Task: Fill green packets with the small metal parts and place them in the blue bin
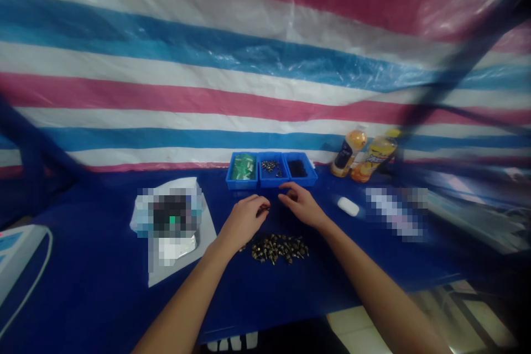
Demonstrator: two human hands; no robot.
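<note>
Small dark metal piece (266, 209), pinched at the tips of the left hand (244, 220), just above the blue-covered table (103, 287). Looks hard, light and stiff, and slick enough to roll or skip away if squeezed off-centre. Probably best taken across its thicker end, between thumb and forefinger. Sits right at the left fingers (258, 203), clenched on it, with a short gap to the right hand (302, 206). Right fingers (290, 194) bent and drawn together, pointing toward the piece; impossible to tell whether grasping or bare.

Nearer the body, between both wrists, a loose heap of small brass-and-dark metal parts (277, 248) on the table, apart from either hand.

Beyond the hands, three blue plastic bins side by side:
- left bin with green bits (241, 168)
- middle bin with a few metal parts (272, 168)
- right bin with black bits (299, 169)

Farther right, a white oval object (347, 206) and two yellow-labelled bottles (375, 159), tilted near the striped plastic sheet (207, 66).
</note>
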